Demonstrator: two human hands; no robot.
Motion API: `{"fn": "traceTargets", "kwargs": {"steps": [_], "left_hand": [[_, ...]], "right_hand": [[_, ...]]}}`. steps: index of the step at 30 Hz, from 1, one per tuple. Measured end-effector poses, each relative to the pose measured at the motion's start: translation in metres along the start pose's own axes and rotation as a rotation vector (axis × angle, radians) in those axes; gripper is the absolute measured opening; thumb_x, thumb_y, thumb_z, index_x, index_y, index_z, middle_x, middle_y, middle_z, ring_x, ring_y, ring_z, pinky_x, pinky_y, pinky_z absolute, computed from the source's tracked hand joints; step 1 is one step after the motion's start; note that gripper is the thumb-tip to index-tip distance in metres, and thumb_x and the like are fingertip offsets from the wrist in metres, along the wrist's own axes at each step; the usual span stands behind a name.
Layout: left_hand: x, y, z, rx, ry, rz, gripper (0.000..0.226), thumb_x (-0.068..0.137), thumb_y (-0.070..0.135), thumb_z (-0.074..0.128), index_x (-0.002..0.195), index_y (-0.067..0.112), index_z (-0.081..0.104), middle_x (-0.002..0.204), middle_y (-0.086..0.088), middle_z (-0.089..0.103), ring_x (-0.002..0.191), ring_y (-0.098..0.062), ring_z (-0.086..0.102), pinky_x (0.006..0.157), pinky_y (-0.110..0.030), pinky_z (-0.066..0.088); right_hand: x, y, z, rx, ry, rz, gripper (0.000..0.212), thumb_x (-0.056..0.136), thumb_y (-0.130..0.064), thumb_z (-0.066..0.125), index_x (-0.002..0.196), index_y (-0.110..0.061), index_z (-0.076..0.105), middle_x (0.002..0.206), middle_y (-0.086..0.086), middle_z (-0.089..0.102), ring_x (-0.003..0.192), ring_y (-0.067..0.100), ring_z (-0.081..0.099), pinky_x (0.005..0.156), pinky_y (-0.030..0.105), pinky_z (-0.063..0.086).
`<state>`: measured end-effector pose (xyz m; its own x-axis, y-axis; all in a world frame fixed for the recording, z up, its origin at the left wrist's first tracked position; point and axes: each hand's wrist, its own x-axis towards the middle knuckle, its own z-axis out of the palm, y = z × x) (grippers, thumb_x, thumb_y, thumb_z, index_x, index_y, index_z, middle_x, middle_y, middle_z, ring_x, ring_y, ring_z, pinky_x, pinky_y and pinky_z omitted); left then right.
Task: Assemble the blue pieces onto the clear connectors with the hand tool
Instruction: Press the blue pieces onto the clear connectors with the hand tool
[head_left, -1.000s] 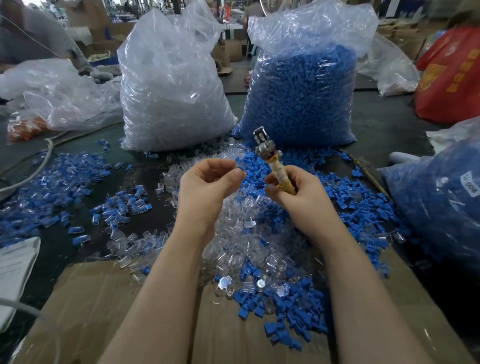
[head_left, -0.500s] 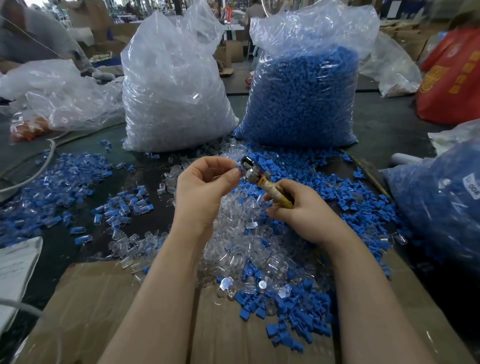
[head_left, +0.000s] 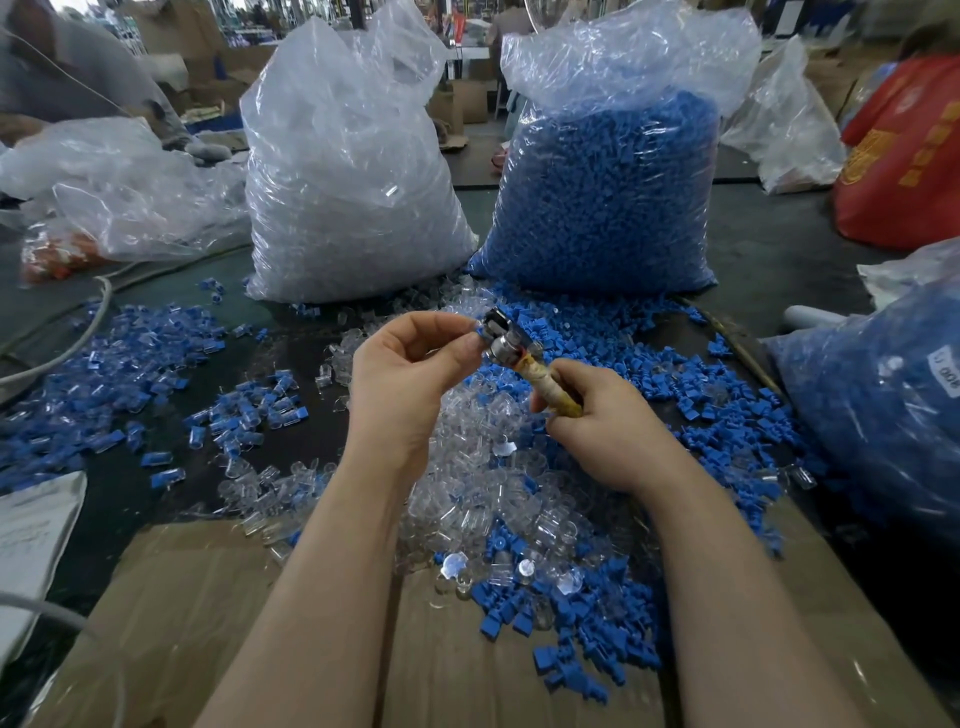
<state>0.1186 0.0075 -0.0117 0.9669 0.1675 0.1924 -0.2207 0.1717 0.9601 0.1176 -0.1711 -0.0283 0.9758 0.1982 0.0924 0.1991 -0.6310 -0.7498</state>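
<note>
Near, loose clear connectors (head_left: 483, 499) and blue pieces (head_left: 727, 410) litter the worktop (head_left: 291, 358). Right hand (head_left: 602, 421) fingers clenched round hand tool (head_left: 524, 364), long axis running near-right to far-left, metal head toward left hand (head_left: 405, 374). Left fingers pinch a small part at the head, too small to identify. Keep part square to head, press straight.

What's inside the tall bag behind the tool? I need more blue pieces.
The tall bag is packed with blue pieces, visible through clear plastic; its far side is hidden.
</note>
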Motion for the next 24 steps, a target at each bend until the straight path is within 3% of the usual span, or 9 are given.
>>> {"fn": "traceTargets", "kwargs": {"steps": [4,10,14,17,21,24], "left_hand": [[-0.001,0.000,0.001,-0.016,0.002,-0.005,0.017,0.080,-0.005,0.072,0.083,0.011,0.069,0.078,-0.002,0.073,0.079,-0.017,0.069,0.080,-0.030,0.060],[0.000,0.001,0.002,-0.058,0.003,-0.043,0.015,0.080,-0.004,0.071,0.086,0.009,0.068,0.079,-0.003,0.072,0.080,-0.016,0.068,0.079,-0.028,0.059],[0.003,0.001,-0.004,-0.131,0.033,-0.115,0.017,0.085,-0.005,0.066,0.097,0.007,0.068,0.081,-0.002,0.074,0.082,-0.015,0.071,0.077,-0.024,0.058],[0.011,0.001,-0.017,-0.360,0.190,-0.253,0.013,0.090,0.001,0.061,0.101,0.004,0.068,0.077,-0.003,0.073,0.072,-0.011,0.071,0.070,-0.020,0.057],[0.019,0.001,-0.051,-0.742,0.365,-0.357,0.015,0.096,0.015,0.058,0.087,0.007,0.066,0.068,-0.001,0.069,0.061,-0.007,0.067,0.069,-0.021,0.059],[0.019,0.001,-0.070,-0.987,0.517,-0.380,0.018,0.097,0.020,0.058,0.085,0.008,0.062,0.065,-0.001,0.067,0.056,-0.007,0.066,0.059,-0.020,0.058]], "right_hand": [[0.000,-0.001,0.002,-0.037,0.031,0.004,0.016,0.079,-0.005,0.055,0.081,-0.021,0.058,0.068,0.004,0.057,0.060,0.023,0.051,0.057,0.041,0.046],[0.002,-0.002,0.002,-0.116,0.048,-0.003,0.012,0.079,-0.012,0.056,0.086,-0.022,0.057,0.078,0.004,0.064,0.070,0.026,0.057,0.064,0.045,0.052],[0.003,0.000,0.005,-0.146,0.093,0.001,0.012,0.083,-0.020,0.060,0.089,-0.025,0.051,0.077,-0.002,0.059,0.069,0.020,0.054,0.063,0.039,0.047],[0.004,0.005,0.003,-0.193,0.178,0.016,0.018,0.084,-0.025,0.061,0.093,-0.031,0.046,0.079,-0.009,0.056,0.072,0.019,0.053,0.064,0.035,0.040],[0.003,0.012,-0.001,-0.370,0.320,0.023,0.016,0.089,-0.035,0.058,0.095,-0.031,0.044,0.086,-0.004,0.056,0.082,0.025,0.049,0.078,0.041,0.037],[0.002,0.014,0.000,-0.440,0.395,0.041,0.012,0.090,-0.027,0.053,0.095,-0.032,0.044,0.082,-0.002,0.053,0.080,0.026,0.044,0.076,0.039,0.031]]}}
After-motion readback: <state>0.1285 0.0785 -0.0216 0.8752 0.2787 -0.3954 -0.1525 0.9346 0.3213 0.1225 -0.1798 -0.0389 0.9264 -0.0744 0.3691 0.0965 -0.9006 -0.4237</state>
